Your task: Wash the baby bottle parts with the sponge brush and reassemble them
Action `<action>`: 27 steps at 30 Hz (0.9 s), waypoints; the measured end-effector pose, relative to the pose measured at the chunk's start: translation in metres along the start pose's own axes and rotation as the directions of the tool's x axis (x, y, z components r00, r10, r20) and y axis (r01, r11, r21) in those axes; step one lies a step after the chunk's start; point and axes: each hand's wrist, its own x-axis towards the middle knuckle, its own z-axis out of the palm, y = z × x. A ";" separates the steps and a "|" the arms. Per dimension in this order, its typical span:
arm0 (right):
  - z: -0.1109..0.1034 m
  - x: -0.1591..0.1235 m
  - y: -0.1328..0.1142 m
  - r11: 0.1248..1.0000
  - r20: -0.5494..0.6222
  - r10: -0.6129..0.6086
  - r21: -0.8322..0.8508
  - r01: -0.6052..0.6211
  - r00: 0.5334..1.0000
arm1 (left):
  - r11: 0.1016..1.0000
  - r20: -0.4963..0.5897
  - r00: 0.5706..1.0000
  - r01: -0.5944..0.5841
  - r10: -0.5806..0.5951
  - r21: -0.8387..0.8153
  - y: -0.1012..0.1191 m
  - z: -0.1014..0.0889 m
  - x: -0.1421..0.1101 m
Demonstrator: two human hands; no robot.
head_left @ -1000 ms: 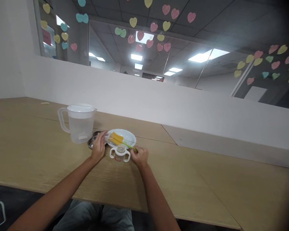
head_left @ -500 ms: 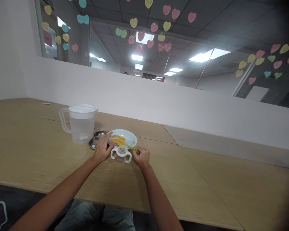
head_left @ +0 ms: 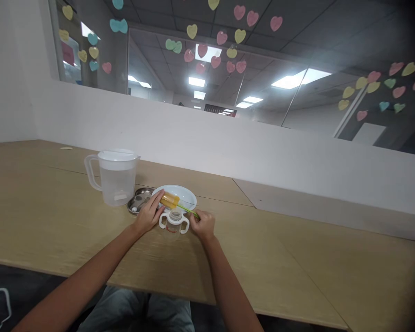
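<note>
My left hand (head_left: 150,215) is closed around a small clear cup-shaped cover (head_left: 165,196), tilted on its side over the white plate (head_left: 190,194). The yellow sponge head of a bottle brush (head_left: 171,200) sits inside that cover. My right hand (head_left: 202,224) grips the brush's thin green handle (head_left: 186,210). Between my hands, a clear baby bottle (head_left: 173,230) stands upright on the table, with two white side handles, a bare threaded neck and red lettering.
A lidded clear pitcher (head_left: 118,177) stands on the left. Beside the plate lies a steel tray (head_left: 131,208) with small pieces in it. The wooden table (head_left: 263,258) meets a white wall (head_left: 193,138) at the back. A pale strip (head_left: 66,148) lies far left.
The yellow sponge has gone deeper into the clear cover; before, part of it stuck out. Both hands stay in nearly the same place.
</note>
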 end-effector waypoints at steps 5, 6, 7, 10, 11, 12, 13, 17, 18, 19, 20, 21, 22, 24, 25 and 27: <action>0.001 0.001 -0.002 0.999 -0.041 -0.036 -0.017 0.035 0.999 | 1.000 -0.052 0.999 0.001 -0.002 -0.011 0.000 0.000 0.000; 0.000 0.001 -0.002 0.999 -0.043 -0.042 -0.018 0.041 0.998 | 1.000 -0.065 0.998 -0.002 0.001 -0.015 0.000 0.000 0.000; 0.000 0.001 -0.002 0.999 -0.044 -0.046 -0.017 0.046 0.998 | 1.000 -0.077 0.997 -0.007 0.005 -0.020 0.000 0.000 0.000; 0.000 0.001 -0.003 0.998 -0.043 -0.054 -0.017 0.053 0.998 | 0.999 -0.116 0.993 -0.023 0.019 -0.034 0.000 0.000 0.001; 0.000 0.001 -0.003 0.998 -0.045 -0.054 -0.016 0.054 0.998 | 0.999 -0.125 0.992 -0.030 0.025 -0.037 0.000 0.000 0.001; 0.000 0.001 -0.003 0.998 -0.046 -0.055 -0.015 0.054 0.997 | 0.999 -0.131 0.991 -0.036 0.030 -0.040 0.001 0.000 0.001; 0.000 0.001 -0.002 0.998 -0.046 -0.056 -0.013 0.055 0.997 | 0.998 -0.132 0.991 -0.039 0.034 -0.042 0.001 0.000 0.001; 0.001 0.001 -0.002 0.998 -0.044 -0.066 -0.011 0.066 0.997 | 0.999 -0.105 0.994 -0.018 0.014 -0.042 0.003 -0.002 0.002; 0.001 0.000 -0.002 0.997 -0.047 -0.074 -0.014 0.073 0.996 | 0.999 -0.098 0.995 -0.003 -0.001 -0.040 0.003 -0.002 0.002; 0.001 0.000 -0.002 0.996 -0.050 -0.083 -0.018 0.083 0.995 | 0.999 -0.092 0.996 0.017 -0.021 -0.037 0.003 -0.003 0.002; 0.001 0.000 -0.002 0.995 -0.054 -0.094 -0.023 0.093 0.994 | 0.998 -0.087 0.995 0.043 -0.046 -0.036 0.004 -0.003 0.002; 0.001 0.000 -0.002 0.994 -0.059 -0.105 -0.027 0.103 0.993 | 0.997 -0.084 0.994 0.072 -0.075 -0.036 0.004 -0.003 0.002; 0.001 0.000 -0.002 0.993 -0.062 -0.115 -0.031 0.113 0.992 | 0.994 -0.082 0.991 0.100 -0.103 -0.039 0.004 -0.002 0.001; 0.001 0.000 -0.002 0.991 -0.059 -0.130 -0.036 0.128 0.990 | 0.987 -0.079 0.985 0.149 -0.153 -0.053 0.004 -0.002 0.001; 0.001 0.001 -0.003 0.990 -0.054 -0.135 -0.039 0.133 0.989 | 0.984 -0.081 0.982 0.165 -0.170 -0.063 0.004 -0.002 0.001; 0.000 0.001 -0.003 0.989 -0.041 -0.143 -0.045 0.141 0.989 | 0.979 -0.084 0.977 0.186 -0.193 -0.086 0.003 -0.002 0.001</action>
